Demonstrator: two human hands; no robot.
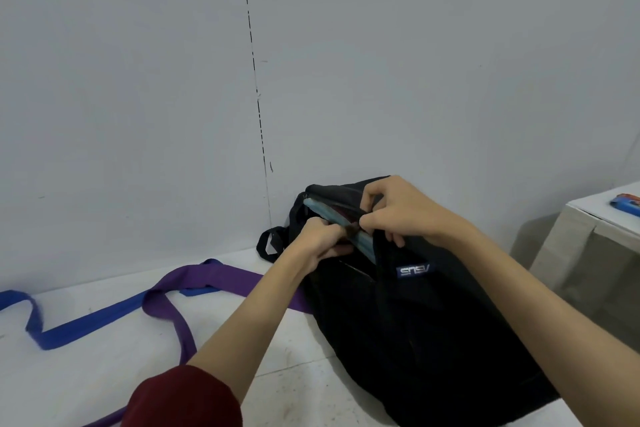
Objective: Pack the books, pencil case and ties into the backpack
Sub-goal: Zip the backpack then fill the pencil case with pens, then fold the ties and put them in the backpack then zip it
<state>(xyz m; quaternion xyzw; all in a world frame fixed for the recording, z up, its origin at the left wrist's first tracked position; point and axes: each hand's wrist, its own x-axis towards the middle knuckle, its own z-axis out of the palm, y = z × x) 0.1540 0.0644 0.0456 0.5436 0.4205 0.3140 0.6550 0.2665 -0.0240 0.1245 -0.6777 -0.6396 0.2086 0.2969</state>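
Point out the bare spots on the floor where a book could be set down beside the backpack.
Bare floor lies between the purple tie and the backpack, though the left forearm crosses above it. More lies near the bottom left, below the blue tie. It is crowded along the wall, where the two ties cross, and at the backpack's mouth, where the left hand and right hand work.

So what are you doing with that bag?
A person is packing a black backpack that lies on the floor by the wall. Both hands are at its open top: the left hand and the right hand pinch something small and dark at the opening, where a light blue edge shows inside. The purple tie and the blue tie lie on the floor to the left, not packed yet.
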